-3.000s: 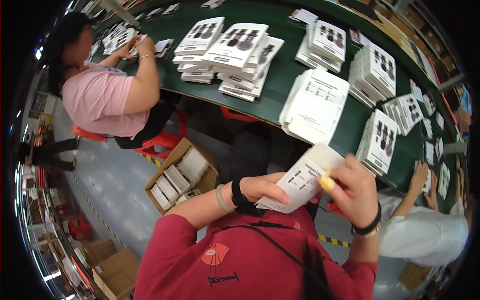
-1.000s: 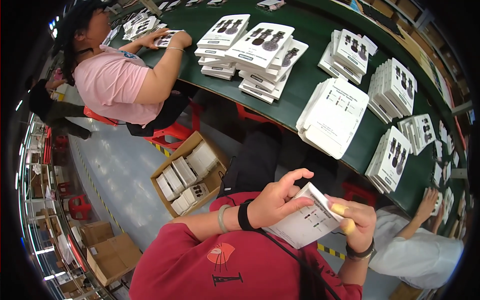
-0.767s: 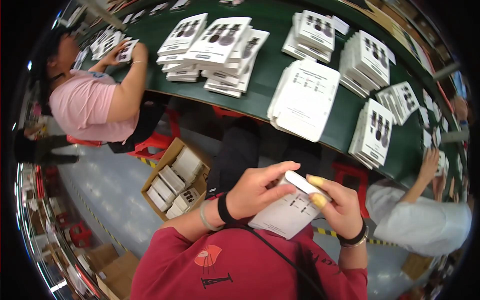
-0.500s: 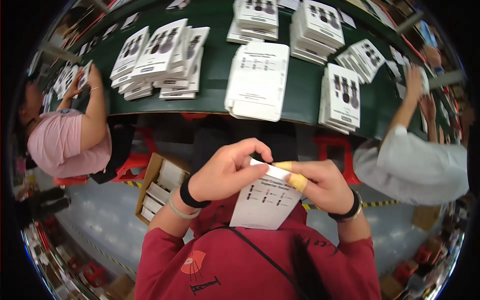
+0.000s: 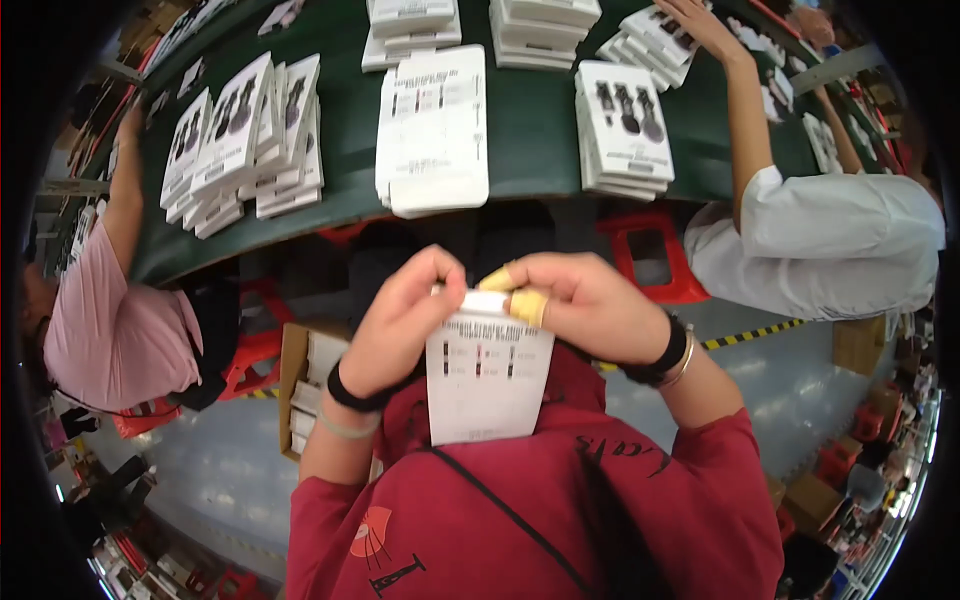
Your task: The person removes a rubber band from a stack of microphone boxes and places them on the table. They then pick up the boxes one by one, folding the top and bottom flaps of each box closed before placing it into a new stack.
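Note:
Between my hands a flat white printed box [image 5: 487, 390] stands with its lower end against my red shirt. My left hand [image 5: 400, 315] grips the left corner of its upper end, thumb and curled fingers pinched together there. At the other corner my right hand [image 5: 590, 305] pinches the same end; its thumb and index finger are wrapped in yellow tape. A narrow white flap shows at the box's upper end between the thumbs. Past my hands, on the table edge, lies a stack of flat white box blanks [image 5: 432, 130], printed side up.
Stacks of white boxes with dark pictures stand on the green table [image 5: 345, 150], such as the left stack [image 5: 235, 130] and the right stack [image 5: 627, 125]. A carton [image 5: 292, 385] of white pieces is left of me. Co-workers sit either side, one reaching toward boxes at right.
My view has shifted, so the table stacks appear further left and higher. The held box has turned more upright. The right-hand co-worker's arm now reaches over a far-right stack.

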`<state>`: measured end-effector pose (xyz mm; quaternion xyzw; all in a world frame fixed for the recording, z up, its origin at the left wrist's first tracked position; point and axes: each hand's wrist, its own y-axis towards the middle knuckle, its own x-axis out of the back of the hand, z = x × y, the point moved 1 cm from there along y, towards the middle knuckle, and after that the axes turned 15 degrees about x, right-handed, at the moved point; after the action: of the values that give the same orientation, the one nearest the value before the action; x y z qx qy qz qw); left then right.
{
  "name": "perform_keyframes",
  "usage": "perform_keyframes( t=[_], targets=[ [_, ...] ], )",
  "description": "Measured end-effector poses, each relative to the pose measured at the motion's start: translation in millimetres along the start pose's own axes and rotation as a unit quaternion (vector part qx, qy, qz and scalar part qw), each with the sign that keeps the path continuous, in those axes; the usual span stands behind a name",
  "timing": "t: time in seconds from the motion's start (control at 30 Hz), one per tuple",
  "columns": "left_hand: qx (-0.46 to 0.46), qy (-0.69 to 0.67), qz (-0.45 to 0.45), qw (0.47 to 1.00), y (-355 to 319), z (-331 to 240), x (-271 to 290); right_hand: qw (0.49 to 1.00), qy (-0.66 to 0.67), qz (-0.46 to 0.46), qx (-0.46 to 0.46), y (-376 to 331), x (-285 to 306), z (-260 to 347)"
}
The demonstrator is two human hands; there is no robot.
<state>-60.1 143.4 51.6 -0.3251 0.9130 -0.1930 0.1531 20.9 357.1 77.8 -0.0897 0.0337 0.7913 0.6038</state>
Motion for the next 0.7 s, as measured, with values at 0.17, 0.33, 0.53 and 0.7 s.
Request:
perform_keyframes(
  t=[0.17, 0.33, 0.53, 0.7],
  targets=[
    [0.071, -0.136, 0.084, 0.984, 13, 1, 1, 1.0, 0.016, -0.003, 0.011, 3, 7, -2],
    [-0.082, 0.08, -0.043, 0.993, -10, 4, -9, 0.998, 0.061, -0.011, -0.007, -6, 1, 1],
    [-0.01, -0.053, -0.021, 0.998, 7, 15, -1, 0.996, 0.064, -0.043, -0.041, 7, 6, -12],
    [0.091, -0.116, 0.055, 0.987, 24, 25, 12, 0.992, 0.078, -0.068, -0.066, 7, 8, -25]
  ],
)
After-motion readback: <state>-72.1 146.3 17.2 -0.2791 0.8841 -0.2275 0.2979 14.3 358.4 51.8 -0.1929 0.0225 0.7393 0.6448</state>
